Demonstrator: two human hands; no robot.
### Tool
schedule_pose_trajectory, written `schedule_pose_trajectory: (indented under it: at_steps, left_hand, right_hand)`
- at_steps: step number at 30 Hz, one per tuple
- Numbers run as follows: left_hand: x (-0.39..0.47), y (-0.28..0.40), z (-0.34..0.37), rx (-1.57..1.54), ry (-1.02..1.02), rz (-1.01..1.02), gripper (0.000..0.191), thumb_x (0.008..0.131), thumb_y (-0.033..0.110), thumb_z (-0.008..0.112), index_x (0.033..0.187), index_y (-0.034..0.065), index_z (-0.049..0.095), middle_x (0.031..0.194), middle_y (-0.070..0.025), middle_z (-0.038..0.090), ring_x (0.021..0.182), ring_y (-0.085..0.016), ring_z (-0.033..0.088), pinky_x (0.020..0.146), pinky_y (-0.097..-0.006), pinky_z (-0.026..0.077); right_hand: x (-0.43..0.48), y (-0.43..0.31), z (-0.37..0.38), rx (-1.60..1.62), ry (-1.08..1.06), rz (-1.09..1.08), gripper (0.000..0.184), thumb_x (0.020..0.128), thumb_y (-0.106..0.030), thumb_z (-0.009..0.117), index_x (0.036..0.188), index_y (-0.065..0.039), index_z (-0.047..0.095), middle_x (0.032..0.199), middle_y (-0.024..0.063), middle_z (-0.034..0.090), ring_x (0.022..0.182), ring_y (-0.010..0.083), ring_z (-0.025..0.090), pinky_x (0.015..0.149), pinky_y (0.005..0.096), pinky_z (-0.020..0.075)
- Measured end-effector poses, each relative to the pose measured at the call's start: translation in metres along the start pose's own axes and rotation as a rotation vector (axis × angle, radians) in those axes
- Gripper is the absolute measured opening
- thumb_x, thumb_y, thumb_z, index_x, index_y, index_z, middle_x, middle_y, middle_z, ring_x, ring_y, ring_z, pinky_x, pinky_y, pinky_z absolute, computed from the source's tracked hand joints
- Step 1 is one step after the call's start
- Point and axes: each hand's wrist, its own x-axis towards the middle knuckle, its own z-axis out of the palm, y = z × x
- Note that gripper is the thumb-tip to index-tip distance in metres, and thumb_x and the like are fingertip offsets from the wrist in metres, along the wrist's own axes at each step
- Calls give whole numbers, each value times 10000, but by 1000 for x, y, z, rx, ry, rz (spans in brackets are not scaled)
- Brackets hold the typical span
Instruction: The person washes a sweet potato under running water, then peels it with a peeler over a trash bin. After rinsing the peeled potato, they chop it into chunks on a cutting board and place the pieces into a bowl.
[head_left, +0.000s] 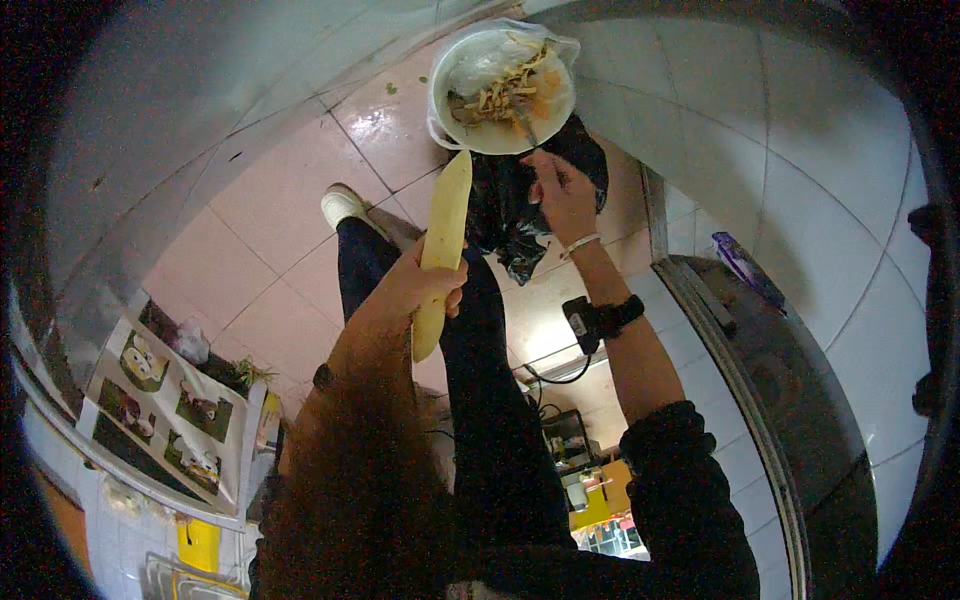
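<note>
My left hand (401, 289) grips a long, pale-yellow peeled vegetable (445, 214) near its lower half. It slants upward, its top end close to the rim of a white bin (480, 146). A translucent plastic bag (480, 56) lines the bin, and yellowish peelings (510, 97) lie inside. My right hand (566, 195) is just below the bin's near rim, fingers curled around a slim tool (529, 133) that points into the bin; its exact kind is unclear. A black plastic bag (517, 255) hangs or lies beneath the bin, partly behind my right hand.
My legs straddle the pink tiled floor (262, 247), with a white shoe (343, 204) at left. White tiled wall (810, 225) curves along the right, beside a dark ledge (787, 390) bearing a purple packet (742, 266). A picture-covered panel (165, 420) stands at lower left. A cabled device (585, 322) is strapped to my right wrist.
</note>
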Motion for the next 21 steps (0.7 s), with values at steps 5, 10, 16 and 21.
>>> schedule_pose_trajectory:
  at_steps: [5,10,16,21]
  left_hand:
    - [13,15,1,1032,160,801,452,605,6,723,1015,145,595,1089,-80,543,1118,-298,495,976,-456,372]
    - [11,23,11,1557,109,1042,346,569,129,751,877,271,684,1360,-48,390,1350,-302,256,1098,-543,188]
    - [4,18,28,1617,134,1091,240,642,211,717,862,303,687,1429,-32,331,1369,-293,230,1085,-545,202]
    - [4,19,22,1712,184,1027,275,640,208,728,891,310,681,1445,-55,310,1364,-301,251,1073,-555,214]
  right_hand:
    - [-10,-30,10,222,-374,300,459,914,-485,513,1003,-50,631,728,65,672,348,21,293,346,195,226]
    - [-20,-37,18,469,-555,664,440,924,-507,480,1024,-95,598,658,-40,551,385,22,295,342,178,200]
    - [-17,-19,25,809,-681,700,267,967,-367,462,996,-121,560,620,-81,432,413,1,306,351,156,215]
    - [-21,-16,29,808,-743,644,285,872,-313,633,1016,-71,587,639,-41,520,437,38,418,349,181,298]
